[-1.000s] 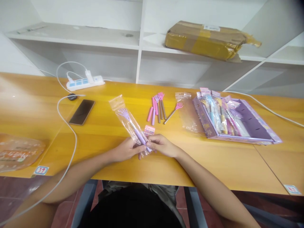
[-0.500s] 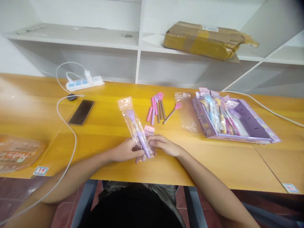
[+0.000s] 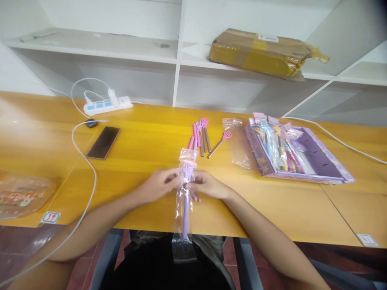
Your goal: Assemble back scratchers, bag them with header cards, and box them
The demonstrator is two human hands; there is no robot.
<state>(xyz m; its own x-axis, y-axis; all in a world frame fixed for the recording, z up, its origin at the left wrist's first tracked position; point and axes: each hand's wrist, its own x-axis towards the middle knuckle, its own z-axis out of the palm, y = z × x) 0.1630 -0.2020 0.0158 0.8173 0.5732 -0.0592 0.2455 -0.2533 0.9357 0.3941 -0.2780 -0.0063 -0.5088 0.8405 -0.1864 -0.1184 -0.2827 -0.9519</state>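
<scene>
Both hands pinch one clear plastic sleeve [image 3: 184,201] with a purple hand-shaped back scratcher inside. My left hand [image 3: 159,184] and my right hand [image 3: 208,185] grip it near its top, by the scratcher's claw. The sleeve hangs lengthwise toward me, its lower end past the yellow table's [image 3: 145,153] front edge. A small pink label [image 3: 188,154] sits at the sleeve's top. Just beyond lie several unwrapped pink and purple scratchers [image 3: 201,137] in a loose row.
A purple box [image 3: 314,161] of wrapped scratchers stands at the right, with an empty clear sleeve [image 3: 238,147] beside it. A black phone [image 3: 103,142], a white power strip [image 3: 107,105] and cables lie at the left. A taped cardboard parcel [image 3: 263,50] rests on the shelf.
The wrapped purple scratcher has been pulled toward me and turned from a slant to straight, its lower end now hanging off the table edge. Both hands moved from its handle end to its claw end.
</scene>
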